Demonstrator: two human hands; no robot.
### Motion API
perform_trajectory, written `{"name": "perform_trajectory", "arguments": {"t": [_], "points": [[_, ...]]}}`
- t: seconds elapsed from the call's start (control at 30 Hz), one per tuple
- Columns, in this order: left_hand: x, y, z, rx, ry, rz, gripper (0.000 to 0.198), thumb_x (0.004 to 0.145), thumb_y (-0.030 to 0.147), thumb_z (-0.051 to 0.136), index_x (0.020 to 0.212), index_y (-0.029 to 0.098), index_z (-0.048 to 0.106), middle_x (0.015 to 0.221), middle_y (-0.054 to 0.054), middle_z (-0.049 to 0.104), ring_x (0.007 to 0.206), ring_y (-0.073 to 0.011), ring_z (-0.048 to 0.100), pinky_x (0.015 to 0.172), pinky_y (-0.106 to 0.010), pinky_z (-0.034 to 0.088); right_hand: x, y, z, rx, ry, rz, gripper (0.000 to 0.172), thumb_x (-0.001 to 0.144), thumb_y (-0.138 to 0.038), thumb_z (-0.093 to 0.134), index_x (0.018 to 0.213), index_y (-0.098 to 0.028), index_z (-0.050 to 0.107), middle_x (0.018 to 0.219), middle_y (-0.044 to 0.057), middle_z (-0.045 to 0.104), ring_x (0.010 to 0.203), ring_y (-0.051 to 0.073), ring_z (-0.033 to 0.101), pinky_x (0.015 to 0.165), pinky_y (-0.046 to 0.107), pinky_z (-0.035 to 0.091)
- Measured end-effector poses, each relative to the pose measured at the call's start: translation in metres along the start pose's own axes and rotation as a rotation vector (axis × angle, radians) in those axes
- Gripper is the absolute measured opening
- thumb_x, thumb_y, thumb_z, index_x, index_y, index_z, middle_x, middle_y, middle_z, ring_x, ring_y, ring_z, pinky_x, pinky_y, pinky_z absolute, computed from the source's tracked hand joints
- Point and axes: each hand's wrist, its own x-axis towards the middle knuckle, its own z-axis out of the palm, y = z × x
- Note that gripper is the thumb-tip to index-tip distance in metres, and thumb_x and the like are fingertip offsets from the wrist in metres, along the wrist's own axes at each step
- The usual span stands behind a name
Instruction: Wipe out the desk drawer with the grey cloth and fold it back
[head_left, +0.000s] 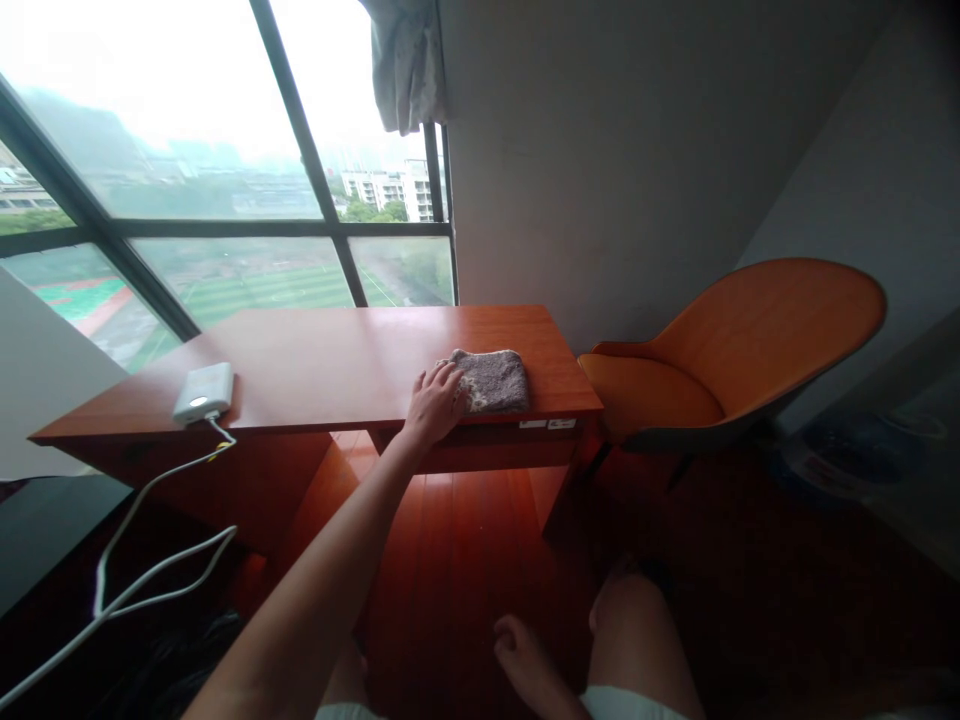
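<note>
Right now the left hand (pixel 433 403) lies flat, fingers spread, on the near edge of the grey cloth (pixel 491 380), which sits toward the right end of the worktop (pixel 315 365). Pressing evenly should keep the cloth from bunching. Below the cloth, the right hand (pixel 521 655) rests loosely curled, holding nothing.
</note>
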Motion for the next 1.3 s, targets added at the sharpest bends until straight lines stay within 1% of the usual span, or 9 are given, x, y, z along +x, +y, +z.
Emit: {"name": "perform_trajectory", "arguments": {"t": [0.07,0.13,0.33,0.43,0.5,0.7,0.9,1.03,1.3], "points": [[-0.031,0.013,-0.001,-0.065,0.099,0.041,0.040,0.088,0.025,0.041,0.128,0.021,0.047,0.142,-0.011,0.042,0.135,-0.0256,0.029,0.112,-0.046,0.021,0.002,0.001,0.002,0.036,0.019,-0.002,0.031,0.070,-0.019,0.043,0.095,-0.019,0.061,0.094,0.008,0.066,0.092,0.020,0.060,0.082,0.033,0.042],[-0.080,0.026,0.009,-0.195,0.088,0.042,0.041,0.086,0.020,0.041,0.126,0.023,0.049,0.137,-0.009,0.047,0.130,-0.0227,0.037,0.110,-0.041,0.028,0.006,0.003,0.004,0.105,0.048,-0.001,0.026,0.070,-0.021,0.046,0.091,-0.021,0.062,0.090,0.006,0.066,0.090,0.020,0.060,0.082,0.032,0.042],[-0.261,0.050,0.072,-0.567,-0.345,-0.319,0.044,0.074,0.012,0.045,0.114,0.024,0.058,0.121,-0.006,0.062,0.114,-0.0219,0.055,0.099,-0.034,0.042,0.015,0.012,0.011,0.319,0.072,-0.019,0.023,0.070,-0.029,0.053,0.091,-0.023,0.062,0.083,0.003,0.066,0.080,0.019,0.061,0.075,0.032,0.044],[-0.310,0.061,0.088,-0.712,-0.499,-0.458,0.037,0.072,0.013,0.046,0.102,0.026,0.063,0.108,-0.002,0.069,0.099,-0.0198,0.063,0.088,-0.028,0.048,0.011,0.010,0.011,0.281,0.055,-0.041,0.024,0.069,-0.026,0.053,0.090,-0.023,0.063,0.084,0.004,0.067,0.084,0.020,0.062,0.077,0.033,0.045],[-0.318,0.067,0.090,-0.803,-0.531,-0.482,0.036,0.072,0.013,0.044,0.099,0.023,0.065,0.102,-0.002,0.071,0.093,-0.0189,0.065,0.083,-0.026,0.049,0.006,0.005,0.009,0.263,0.027,-0.066,0.023,0.069,-0.024,0.051,0.088,-0.022,0.063,0.086,0.004,0.068,0.085,0.021,0.062,0.078,0.033,0.045],[-0.304,0.079,0.085,-0.915,-0.578,-0.495,0.046,0.069,0.011,0.046,0.110,0.023,0.062,0.108,-0.002,0.070,0.099,-0.0192,0.063,0.087,-0.026,0.046,-0.018,-0.014,0.002,0.326,-0.005,-0.153,0.028,0.071,-0.022,0.046,0.092,-0.022,0.064,0.096,0.006,0.070,0.096,0.022,0.062,0.086,0.034,0.044],[-0.319,0.086,0.091,-1.145,-0.658,-0.573,0.039,0.071,0.020,0.052,0.107,0.021,0.065,0.107,-0.003,0.070,0.104,-0.0229,0.061,0.089,-0.030,0.046,-0.028,0.008,0.006,0.283,-0.009,-0.054,0.025,0.069,-0.024,0.049,0.088,-0.024,0.066,0.089,0.003,0.071,0.088,0.021,0.064,0.082,0.032,0.046],[-0.331,0.086,0.103,-1.044,-0.669,-0.670,0.035,0.069,0.026,0.054,0.101,0.023,0.068,0.106,-0.004,0.070,0.104,-0.0253,0.061,0.089,-0.033,0.046,-0.026,0.017,0.013,0.150,-0.026,-0.057,0.024,0.068,-0.022,0.050,0.085,-0.023,0.067,0.087,0.004,0.071,0.088,0.021,0.063,0.081,0.032,0.044],[-0.332,0.080,0.107,-0.840,-0.739,-0.628,0.032,0.067,0.026,0.051,0.094,0.026,0.069,0.099,-0.001,0.071,0.099,-0.0243,0.061,0.088,-0.032,0.044,-0.027,0.006,0.018,0.010,-0.006,-0.063,0.027,0.069,-0.017,0.045,0.084,-0.025,0.066,0.093,0.005,0.071,0.090,0.020,0.064,0.083,0.031,0.043]]}}
